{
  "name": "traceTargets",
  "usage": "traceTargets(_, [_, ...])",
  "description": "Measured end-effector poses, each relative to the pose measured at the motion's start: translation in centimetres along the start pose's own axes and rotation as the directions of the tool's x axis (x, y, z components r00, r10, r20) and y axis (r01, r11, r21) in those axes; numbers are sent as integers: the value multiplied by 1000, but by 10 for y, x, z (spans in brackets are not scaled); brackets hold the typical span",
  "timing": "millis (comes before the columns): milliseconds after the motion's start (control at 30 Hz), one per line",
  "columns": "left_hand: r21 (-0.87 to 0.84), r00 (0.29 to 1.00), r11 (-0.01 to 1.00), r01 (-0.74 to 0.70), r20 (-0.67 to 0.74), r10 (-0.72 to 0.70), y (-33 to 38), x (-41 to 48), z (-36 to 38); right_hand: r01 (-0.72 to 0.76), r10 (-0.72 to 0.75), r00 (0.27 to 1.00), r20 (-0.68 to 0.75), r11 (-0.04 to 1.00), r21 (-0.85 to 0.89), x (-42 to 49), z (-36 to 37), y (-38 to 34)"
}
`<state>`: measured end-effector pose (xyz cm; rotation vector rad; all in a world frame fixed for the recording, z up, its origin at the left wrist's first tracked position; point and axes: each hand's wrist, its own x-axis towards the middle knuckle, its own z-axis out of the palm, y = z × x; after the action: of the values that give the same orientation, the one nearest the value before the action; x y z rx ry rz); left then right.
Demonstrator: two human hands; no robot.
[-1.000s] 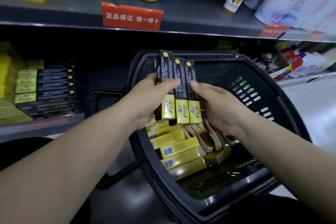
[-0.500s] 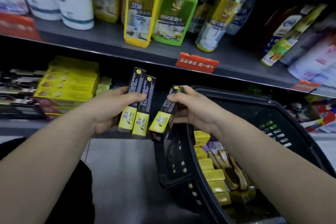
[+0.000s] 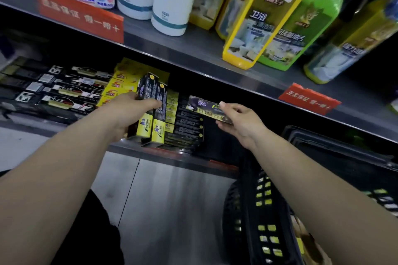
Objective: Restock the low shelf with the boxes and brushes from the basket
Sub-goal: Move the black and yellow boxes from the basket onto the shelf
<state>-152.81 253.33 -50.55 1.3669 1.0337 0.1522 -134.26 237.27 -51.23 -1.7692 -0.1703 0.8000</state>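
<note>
My left hand (image 3: 129, 112) grips two black-and-yellow boxes (image 3: 154, 112) held upright, in front of the low shelf (image 3: 172, 154). My right hand (image 3: 241, 122) pinches a third box of the same kind (image 3: 204, 106), lying flat and pointing left above a stack of like boxes (image 3: 187, 129) on that shelf. The black basket (image 3: 267, 211) sits at the lower right under my right forearm; its contents are mostly hidden.
Black cartons (image 3: 56, 90) and yellow boxes (image 3: 125, 84) fill the low shelf to the left. The upper shelf (image 3: 215, 58) carries white bottles (image 3: 172, 2) and yellow and green refill packs (image 3: 265, 17), with red price tags (image 3: 79, 17) on its edge. Grey floor lies below.
Both hands have moved forward and up to the low shelf. The right hand's box has turned from upright to flat over the stack. The view has swung left, away from the basket.
</note>
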Motion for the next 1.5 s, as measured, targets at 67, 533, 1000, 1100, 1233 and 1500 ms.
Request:
traceTargets(67, [-21, 1000, 1000, -1, 1, 1, 0, 7, -5, 58, -61, 998, -21, 992, -111, 20, 7, 5])
traceTargets(533, [-79, 1000, 997, 27, -3, -27, -4, 39, 0, 252, -48, 960, 275, 574, -779, 114, 48, 30])
traceTargets(1000, [-153, 987, 981, 121, 127, -102, 7, 28, 7, 51, 21, 799, 601, 993, -102, 47, 79, -12])
traceTargets(1100, [-149, 980, 980, 135, 169, -110, 8, 25, 10, -6, 40, 794, 607, 998, -58, 45, 76, -15])
traceTargets(1233, [-159, 992, 980, 121, 58, -113, 2, 33, 9, -48, 59, 909, 412, 998, -37, 61, 57, -14])
traceTargets(1500, [-2, 980, 997, -80, -183, 79, -6, 43, 12, 10, -2, 997, -76, 994, 106, 112, 24, 2])
